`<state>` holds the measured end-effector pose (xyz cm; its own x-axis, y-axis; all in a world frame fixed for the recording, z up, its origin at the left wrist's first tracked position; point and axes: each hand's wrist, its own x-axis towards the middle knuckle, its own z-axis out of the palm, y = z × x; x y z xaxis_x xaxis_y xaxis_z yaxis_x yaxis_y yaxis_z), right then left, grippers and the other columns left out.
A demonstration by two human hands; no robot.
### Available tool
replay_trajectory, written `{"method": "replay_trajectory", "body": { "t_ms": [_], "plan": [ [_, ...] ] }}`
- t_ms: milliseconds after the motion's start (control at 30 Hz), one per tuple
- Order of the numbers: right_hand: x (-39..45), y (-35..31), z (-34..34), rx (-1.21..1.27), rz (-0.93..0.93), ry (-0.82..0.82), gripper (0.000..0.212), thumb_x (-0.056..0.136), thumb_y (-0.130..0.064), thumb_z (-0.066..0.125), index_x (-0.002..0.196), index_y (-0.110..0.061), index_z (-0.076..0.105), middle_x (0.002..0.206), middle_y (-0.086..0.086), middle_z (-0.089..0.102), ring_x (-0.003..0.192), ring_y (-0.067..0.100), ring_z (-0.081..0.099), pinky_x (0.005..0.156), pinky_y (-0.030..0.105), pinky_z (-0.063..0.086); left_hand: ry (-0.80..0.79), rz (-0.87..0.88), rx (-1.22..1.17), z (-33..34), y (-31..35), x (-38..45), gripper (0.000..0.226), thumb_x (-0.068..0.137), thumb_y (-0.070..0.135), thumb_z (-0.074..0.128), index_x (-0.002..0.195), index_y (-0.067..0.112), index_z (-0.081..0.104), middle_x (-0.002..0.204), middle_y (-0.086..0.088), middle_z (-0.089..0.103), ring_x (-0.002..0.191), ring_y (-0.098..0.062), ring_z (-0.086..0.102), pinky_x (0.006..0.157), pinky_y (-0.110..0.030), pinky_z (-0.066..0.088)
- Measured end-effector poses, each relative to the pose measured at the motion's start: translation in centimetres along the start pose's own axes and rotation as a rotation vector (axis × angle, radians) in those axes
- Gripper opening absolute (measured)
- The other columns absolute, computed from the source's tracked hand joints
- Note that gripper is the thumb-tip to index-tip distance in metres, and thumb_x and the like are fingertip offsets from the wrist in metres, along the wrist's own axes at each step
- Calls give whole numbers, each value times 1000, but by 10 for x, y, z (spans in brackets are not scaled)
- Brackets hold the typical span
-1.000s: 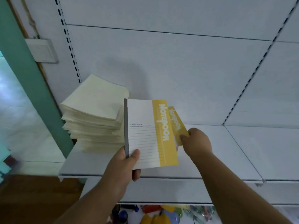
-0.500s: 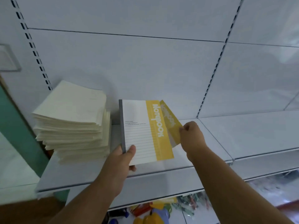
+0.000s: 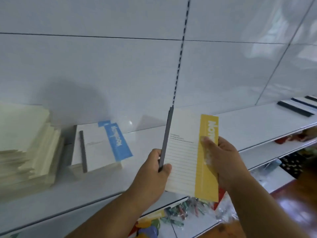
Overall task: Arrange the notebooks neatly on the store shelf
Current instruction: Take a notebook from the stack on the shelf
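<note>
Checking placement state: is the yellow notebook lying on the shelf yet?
No, the yellow notebook is held upright above the shelf, gripped by the left hand and the right hand.

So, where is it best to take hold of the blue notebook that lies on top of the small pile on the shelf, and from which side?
Take the blue notebook by its near short edge, coming from the front of the shelf. It lies flat on its pile, and that edge faces the person with bare shelf before it. The cream stack crowds its left side, so a grip from there looks awkward.

Two hands, one yellow notebook, one blue-banded notebook stack, one cream stack, and several dark-spined notebooks far right.
</note>
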<state>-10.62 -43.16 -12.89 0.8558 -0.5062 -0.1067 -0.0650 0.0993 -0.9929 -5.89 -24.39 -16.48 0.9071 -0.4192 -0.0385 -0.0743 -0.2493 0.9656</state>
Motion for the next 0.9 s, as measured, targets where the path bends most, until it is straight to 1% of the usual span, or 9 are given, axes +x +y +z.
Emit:
{"method": "replay_trajectory", "body": {
  "t_ms": [67, 133, 233, 300, 400, 567, 700, 767, 900],
  "plan": [
    [16, -1, -46, -91, -39, 110, 19, 102, -24, 58, 96, -13, 72, 93, 10, 78, 88, 34, 75, 87, 58, 58, -58, 15, 3, 47, 14, 18, 18, 100, 20, 50, 111, 35, 49, 103, 15, 69, 93, -4, 65, 77, -24, 51],
    [33, 1, -100, -100, -54, 177, 18, 102, -24, 57, 97, -16, 72, 93, 8, 78, 88, 33, 75, 86, 59, 58, -106, 13, -19, 100, 29, 39, 20, 99, 16, 50, 110, 32, 51, 101, 13, 69, 92, -3, 65, 73, -19, 50],
    [52, -9, -182, -120, -37, 283, 16, 104, -22, 53, 102, -16, 68, 91, 3, 78, 84, 25, 76, 76, 43, 62, -180, -23, -72, 188, 53, 66, 15, 101, 20, 46, 110, 30, 53, 99, 12, 69, 90, -3, 64, 65, -13, 47],
    [65, -19, -236, -122, -38, 328, 16, 104, -21, 53, 104, -14, 67, 93, 5, 78, 82, 22, 76, 72, 37, 62, -239, -48, -87, 242, 69, 81, 15, 104, 27, 43, 107, 30, 57, 100, 11, 69, 92, -4, 65, 68, -16, 50],
    [93, -27, -308, -169, -27, 360, 16, 104, -26, 53, 108, -17, 66, 97, 4, 78, 84, 21, 76, 75, 40, 61, -282, -63, -63, 312, 90, 110, 18, 104, 25, 42, 104, 29, 60, 100, 9, 70, 94, -9, 65, 74, -24, 52],
    [158, -28, -404, -245, 20, 386, 20, 102, -35, 54, 110, -20, 65, 98, 0, 77, 88, 22, 76, 86, 52, 59, -319, -10, -1, 410, 114, 166, 16, 105, 24, 39, 106, 29, 54, 101, 10, 67, 92, -7, 64, 58, -10, 45],
    [218, -36, -478, -243, 58, 475, 20, 102, -40, 52, 105, -24, 65, 96, -2, 77, 90, 23, 74, 87, 52, 58, -368, 29, -10, 495, 129, 236, 17, 105, 23, 38, 111, 30, 52, 107, 8, 66, 99, -12, 63, 72, -21, 52],
    [241, -45, -519, -204, 82, 573, 21, 104, -38, 50, 100, -22, 65, 96, 4, 75, 90, 27, 72, 86, 55, 58, -404, 58, 6, 545, 144, 271, 16, 105, 24, 37, 113, 29, 50, 109, 8, 64, 101, -12, 61, 74, -21, 51],
    [268, -67, -611, -221, 144, 718, 26, 104, -39, 48, 100, -16, 60, 104, 17, 69, 95, 38, 69, 85, 61, 57, -517, 104, 10, 645, 195, 314, 16, 105, 21, 37, 114, 28, 48, 110, 8, 62, 97, -8, 59, 64, -12, 47]
  ]
}}
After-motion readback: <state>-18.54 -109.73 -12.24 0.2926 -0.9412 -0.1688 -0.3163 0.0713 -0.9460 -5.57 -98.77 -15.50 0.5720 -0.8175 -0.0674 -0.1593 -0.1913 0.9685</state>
